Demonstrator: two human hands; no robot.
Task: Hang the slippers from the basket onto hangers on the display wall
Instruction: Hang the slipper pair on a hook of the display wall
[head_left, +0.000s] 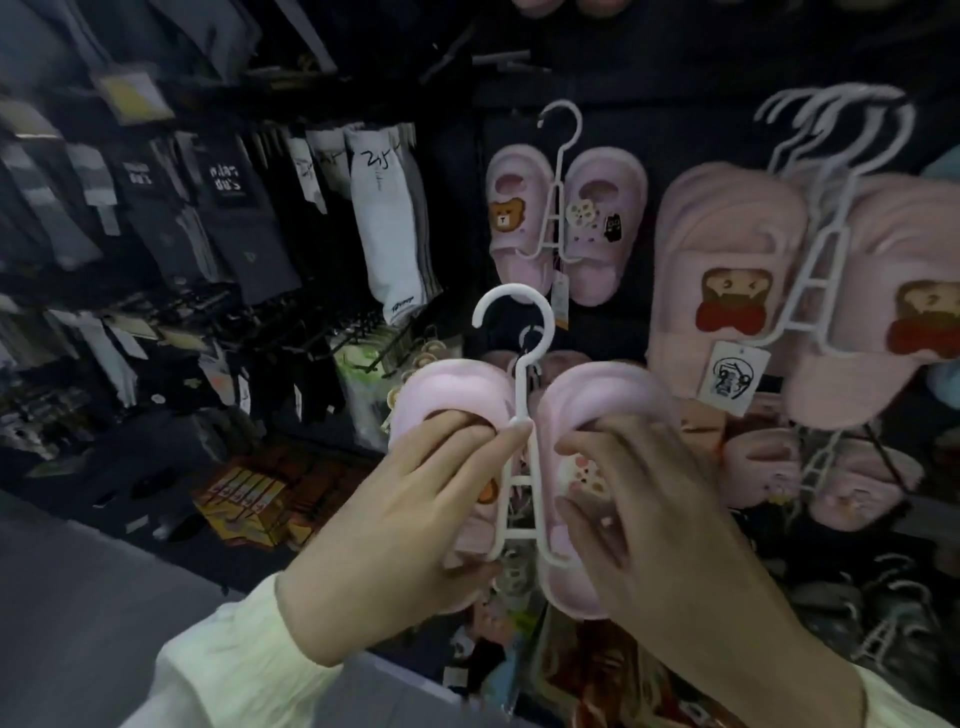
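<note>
My left hand (395, 519) and right hand (649, 519) each grip one of the pink slippers (457, 384), low in the middle of the frame. Both sit on the white hanger (522, 395). Its hook is not on the display wall (675, 78) yet; other pairs (566, 223) hang higher up

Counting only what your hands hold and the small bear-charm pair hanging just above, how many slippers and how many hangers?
Pink slippers: 4 (held pair, hung pair)
White hangers: 2 (held hanger, hung hanger)
Total: 6
</note>
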